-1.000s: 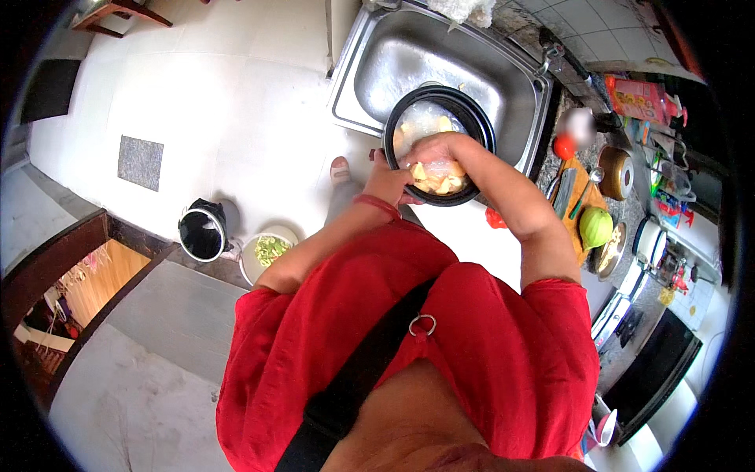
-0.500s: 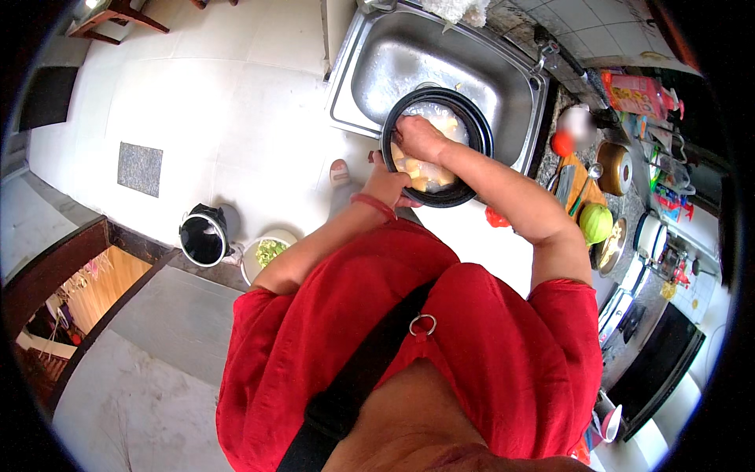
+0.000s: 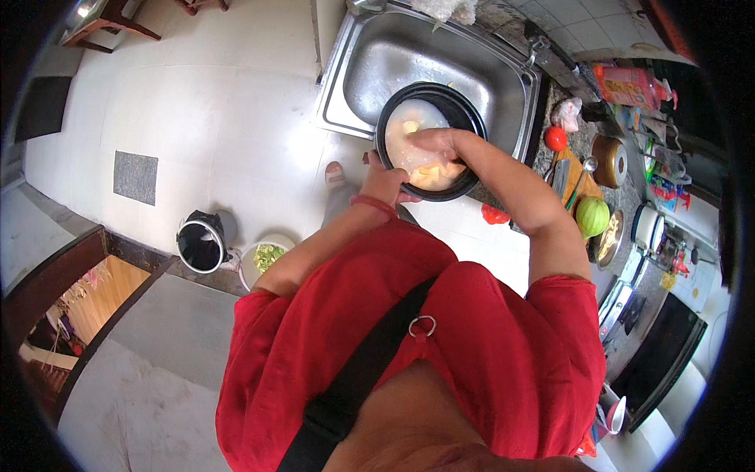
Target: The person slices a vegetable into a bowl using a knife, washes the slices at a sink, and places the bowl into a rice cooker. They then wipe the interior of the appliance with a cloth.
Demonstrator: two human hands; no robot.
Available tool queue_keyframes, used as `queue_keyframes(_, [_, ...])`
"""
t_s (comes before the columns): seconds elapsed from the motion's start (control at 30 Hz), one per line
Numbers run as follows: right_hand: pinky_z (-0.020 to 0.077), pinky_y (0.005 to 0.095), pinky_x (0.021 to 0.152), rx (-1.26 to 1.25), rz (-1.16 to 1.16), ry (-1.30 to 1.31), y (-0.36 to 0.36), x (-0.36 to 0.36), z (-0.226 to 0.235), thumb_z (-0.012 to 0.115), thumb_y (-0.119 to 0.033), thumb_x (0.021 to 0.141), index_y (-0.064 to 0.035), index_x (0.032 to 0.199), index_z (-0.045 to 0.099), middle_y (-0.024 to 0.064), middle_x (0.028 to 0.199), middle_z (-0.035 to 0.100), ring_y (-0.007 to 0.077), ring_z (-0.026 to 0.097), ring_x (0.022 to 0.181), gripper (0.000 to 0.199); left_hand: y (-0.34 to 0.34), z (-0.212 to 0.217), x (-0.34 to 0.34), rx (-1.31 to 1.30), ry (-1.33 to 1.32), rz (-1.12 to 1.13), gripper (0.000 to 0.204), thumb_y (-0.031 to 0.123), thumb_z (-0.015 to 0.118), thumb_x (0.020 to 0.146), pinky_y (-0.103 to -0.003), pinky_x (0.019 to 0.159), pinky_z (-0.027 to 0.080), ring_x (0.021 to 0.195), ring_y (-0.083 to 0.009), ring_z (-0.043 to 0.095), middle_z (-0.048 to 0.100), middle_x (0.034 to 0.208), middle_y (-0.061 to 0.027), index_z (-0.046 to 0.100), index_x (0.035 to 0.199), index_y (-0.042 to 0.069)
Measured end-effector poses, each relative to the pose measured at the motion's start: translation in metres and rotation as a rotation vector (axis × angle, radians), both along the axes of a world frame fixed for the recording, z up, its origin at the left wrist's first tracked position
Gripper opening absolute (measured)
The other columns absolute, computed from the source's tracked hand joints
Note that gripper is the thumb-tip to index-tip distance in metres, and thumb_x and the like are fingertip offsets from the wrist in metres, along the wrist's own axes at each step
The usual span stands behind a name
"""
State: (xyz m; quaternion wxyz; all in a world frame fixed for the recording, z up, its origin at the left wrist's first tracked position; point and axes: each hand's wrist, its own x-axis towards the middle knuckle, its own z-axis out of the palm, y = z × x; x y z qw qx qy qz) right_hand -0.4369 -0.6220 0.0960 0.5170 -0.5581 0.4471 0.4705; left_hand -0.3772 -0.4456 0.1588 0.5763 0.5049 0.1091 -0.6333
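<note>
Right hand [image 3: 442, 143] has shifted rightward in the black pot [image 3: 469, 116], grasp unclear; left hand [image 3: 383, 183] grips it.

Left hand [image 3: 384, 184] gripping, right hand [image 3: 437, 142] pointing leftward

The left forearm [image 3: 322, 238] is slanting up and rightward, its thumb [image 3: 399, 176] jutting right. The right arm [image 3: 503, 182] is bending at the elbow [image 3: 552, 226], its forearm running up and leftward; the right fingertips are lying partly hidden. Both hands are sitting near each other, apart.
</note>
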Motion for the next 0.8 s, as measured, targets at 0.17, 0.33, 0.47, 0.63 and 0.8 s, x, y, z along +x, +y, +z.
queue_keyframes(0.17, [0.0515,0.0372,0.065,0.544,-0.8,-0.199,0.021,-0.001,-0.013,0.045,-0.027,0.086,-0.0024,0.101,0.054,0.0109,0.089,0.061,0.0224,0.061,0.074,0.031,0.01,-0.051,0.001,-0.224,-0.38,-0.333,0.07,0.008,0.06,0.075,-0.035,0.065,0.056,0.097,-0.0258,0.054,0.043,0.114,-0.015,0.015,0.129,0.011])
queue_keyframes(0.33, [0.0508,0.0334,0.068,0.144,-0.751,-0.526,0.009,-0.001,-0.002,0.051,-0.017,0.081,-0.0019,0.104,0.054,0.0108,0.09,0.061,0.0221,0.062,0.075,0.028,0.02,-0.08,-0.007,-0.385,-0.423,-0.253,0.078,-0.005,0.06,0.061,-0.035,0.058,0.057,0.103,-0.0353,0.044,0.031,0.116,-0.0177,0.017,0.125,0.009])
queue_keyframes(0.47, [0.0436,0.0337,0.082,-0.264,-0.167,-0.806,-0.011,-0.012,-0.006,0.058,-0.019,0.076,-0.0038,0.112,0.051,0.0151,0.104,0.055,0.0265,0.055,0.093,0.04,0.02,-0.131,-0.013,-0.605,-0.945,-0.512,0.078,-0.006,0.06,0.061,-0.033,0.058,0.057,0.105,-0.034,0.042,0.028,0.114,-0.016,0.016,0.125,0.004])
queue_keyframes(0.63, [0.0287,0.0421,0.099,-0.709,0.668,-0.625,0.03,0.012,0.042,0.061,-0.025,0.072,-0.0141,0.125,0.042,0.0197,0.134,0.026,0.0381,0.024,0.124,0.057,0.009,-0.076,-0.005,-0.363,-0.455,-0.255,0.071,-0.005,0.056,0.065,-0.035,0.053,0.057,0.093,-0.0363,0.051,0.03,0.111,-0.0186,0.016,0.123,0.004])
queue_keyframes(0.8, [0.0298,0.0511,0.097,-0.614,1.002,-0.42,0.048,0.004,0.067,0.059,-0.017,0.072,-0.0221,0.127,0.041,0.0166,0.139,0.018,0.0415,0.019,0.125,0.058,0.002,-0.015,0.012,-0.1,0.023,-0.072,0.064,-0.005,0.049,0.068,-0.04,0.049,0.057,0.076,-0.0378,0.059,0.037,0.107,-0.0219,0.015,0.121,0.007])
